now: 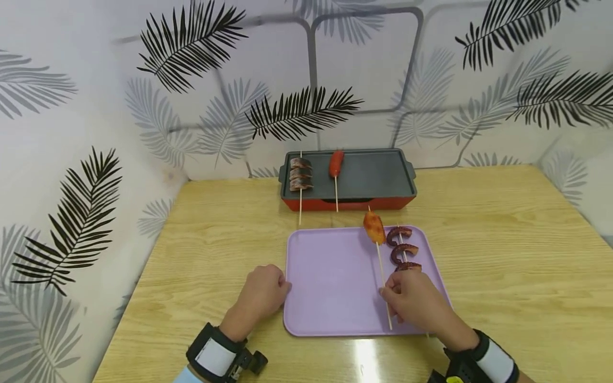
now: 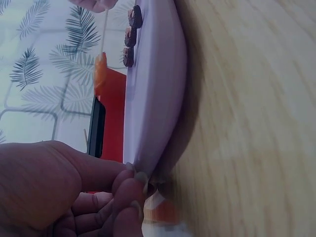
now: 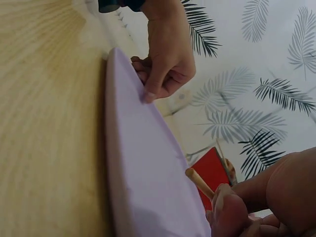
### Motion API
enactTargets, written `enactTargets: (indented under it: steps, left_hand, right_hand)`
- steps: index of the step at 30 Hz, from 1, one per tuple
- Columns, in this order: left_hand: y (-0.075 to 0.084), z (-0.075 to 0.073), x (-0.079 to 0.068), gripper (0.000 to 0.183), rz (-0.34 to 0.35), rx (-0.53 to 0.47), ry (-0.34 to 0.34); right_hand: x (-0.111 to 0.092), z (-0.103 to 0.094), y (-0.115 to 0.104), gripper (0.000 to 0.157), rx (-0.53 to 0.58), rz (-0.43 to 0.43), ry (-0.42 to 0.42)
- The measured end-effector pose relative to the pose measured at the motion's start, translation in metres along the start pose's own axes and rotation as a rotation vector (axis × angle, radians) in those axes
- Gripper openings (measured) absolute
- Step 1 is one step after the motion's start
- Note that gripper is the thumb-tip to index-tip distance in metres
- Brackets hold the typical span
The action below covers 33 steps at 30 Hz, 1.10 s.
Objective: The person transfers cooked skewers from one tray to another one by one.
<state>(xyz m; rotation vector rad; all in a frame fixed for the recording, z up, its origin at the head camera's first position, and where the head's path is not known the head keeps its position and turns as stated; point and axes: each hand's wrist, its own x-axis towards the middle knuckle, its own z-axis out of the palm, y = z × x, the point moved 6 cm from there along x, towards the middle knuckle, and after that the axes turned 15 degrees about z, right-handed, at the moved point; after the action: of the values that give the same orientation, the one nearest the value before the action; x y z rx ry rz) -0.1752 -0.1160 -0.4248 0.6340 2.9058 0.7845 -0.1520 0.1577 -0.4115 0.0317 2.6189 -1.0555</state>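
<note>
My right hand [image 1: 415,299] pinches the wooden stick of a skewer [image 1: 374,227] topped with a glossy orange-brown piece that looks like roasted meat. It holds this skewer over the right part of a lilac tray [image 1: 330,282]. Beside it on the tray lies a skewer of dark curled pieces like octopus tentacle [image 1: 404,249], its lower stick partly hidden by the right hand. At the tray's left rim, my left hand [image 1: 265,290] grips the edge between thumb and fingers, as the left wrist view [image 2: 133,182] shows.
Behind the tray stands a red grill with a dark plate [image 1: 373,173]. On its left side lie a skewer of sliced fish [image 1: 300,174] and a red sausage skewer [image 1: 336,164], their sticks jutting over the front edge. A leaf-patterned wall [image 1: 335,58] rises behind the wooden table [image 1: 215,223].
</note>
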Motion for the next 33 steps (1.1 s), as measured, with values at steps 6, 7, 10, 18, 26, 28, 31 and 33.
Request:
enactTargets:
  steps: [6, 7, 10, 18, 26, 28, 31, 33]
  left_hand:
    - [-0.003, 0.002, -0.001, 0.043, -0.022, -0.014, -0.012]
    - [-0.003, 0.003, -0.001, 0.043, -0.026, -0.017, -0.015]
    - [-0.004, 0.003, -0.001, 0.043, -0.029, -0.02, -0.014]
    - [-0.003, 0.002, 0.0, 0.044, 0.001, -0.02, 0.004]
    - [-0.004, 0.003, 0.0, 0.045, -0.003, -0.037, 0.011]
    - [-0.004, 0.003, 0.0, 0.045, -0.002, -0.037, 0.011]
    - [-0.004, 0.003, 0.0, 0.044, -0.002, -0.038, 0.014]
    - [-0.004, 0.003, -0.001, 0.044, -0.003, -0.04, 0.014]
  right_hand:
    - [-0.002, 0.012, 0.009, 0.024, -0.003, 0.03, -0.012]
    - [-0.002, 0.012, 0.01, 0.024, -0.006, 0.031, -0.006]
    - [-0.002, 0.015, 0.012, 0.024, -0.004, 0.033, 0.001]
    - [-0.002, 0.021, 0.018, 0.023, 0.015, 0.064, -0.032]
    - [-0.001, 0.024, 0.017, 0.028, -0.042, 0.054, -0.056]
    - [0.0, 0.024, 0.017, 0.029, -0.044, 0.057, -0.07]
    - [0.0, 0.025, 0.016, 0.029, -0.047, 0.059, -0.088]
    - [0.0, 0.025, 0.016, 0.029, -0.051, 0.058, -0.096]
